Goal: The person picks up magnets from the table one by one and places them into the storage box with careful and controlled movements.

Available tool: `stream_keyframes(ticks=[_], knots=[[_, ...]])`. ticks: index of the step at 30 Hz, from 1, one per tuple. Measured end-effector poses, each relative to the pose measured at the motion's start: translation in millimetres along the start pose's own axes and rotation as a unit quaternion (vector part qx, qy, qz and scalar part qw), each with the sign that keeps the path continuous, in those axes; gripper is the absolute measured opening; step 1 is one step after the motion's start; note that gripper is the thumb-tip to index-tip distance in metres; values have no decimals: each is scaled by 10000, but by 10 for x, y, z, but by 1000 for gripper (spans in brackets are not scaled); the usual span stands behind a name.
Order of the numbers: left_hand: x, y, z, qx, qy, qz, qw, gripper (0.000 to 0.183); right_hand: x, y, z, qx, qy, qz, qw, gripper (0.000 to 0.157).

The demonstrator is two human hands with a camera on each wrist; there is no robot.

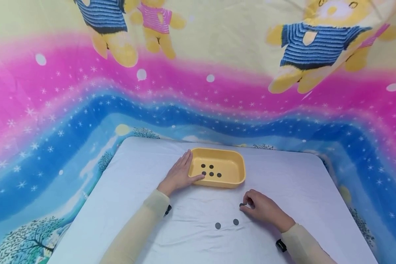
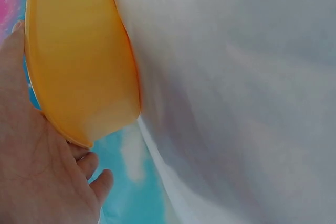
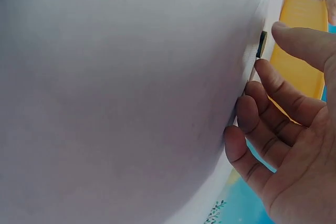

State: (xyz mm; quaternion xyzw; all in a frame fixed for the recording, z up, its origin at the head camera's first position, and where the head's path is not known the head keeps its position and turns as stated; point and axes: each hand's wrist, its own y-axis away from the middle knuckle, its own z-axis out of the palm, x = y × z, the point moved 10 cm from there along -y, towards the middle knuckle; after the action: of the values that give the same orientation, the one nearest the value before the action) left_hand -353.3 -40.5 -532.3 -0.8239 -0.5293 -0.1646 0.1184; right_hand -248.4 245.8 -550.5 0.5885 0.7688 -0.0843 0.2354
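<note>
Small dark-grey round discs, eight in view: five flat inside a yellow rectangular tray with rounded corners, two loose discs slightly apart on a white cloth-covered table, and an eighth disc (edge-on in the right-wrist view) pinched between thumb and fingertips of the right hand, near the tray's front right corner. At the tray's left end, the left hand, unclenched, straight fingers against the side, thumb over the near rim. Behind, a pink, blue and cream fabric backdrop with printed teddy bears and snowflakes.
</note>
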Motion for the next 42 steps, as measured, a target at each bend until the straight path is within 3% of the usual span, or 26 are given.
stream_keyframes(ticks=[10,26,42], knots=[[12,6,-13,61,-10,34,10000,118,-15,-19,3,-28,-41,103,9999,23],[9,11,-18,-11,71,-25,10000,119,-101,-46,22,-28,-124,-189,9997,23],[22,21,-21,-36,46,-4,10000,120,-285,-22,63,-249,-438,-1039,9933,23]])
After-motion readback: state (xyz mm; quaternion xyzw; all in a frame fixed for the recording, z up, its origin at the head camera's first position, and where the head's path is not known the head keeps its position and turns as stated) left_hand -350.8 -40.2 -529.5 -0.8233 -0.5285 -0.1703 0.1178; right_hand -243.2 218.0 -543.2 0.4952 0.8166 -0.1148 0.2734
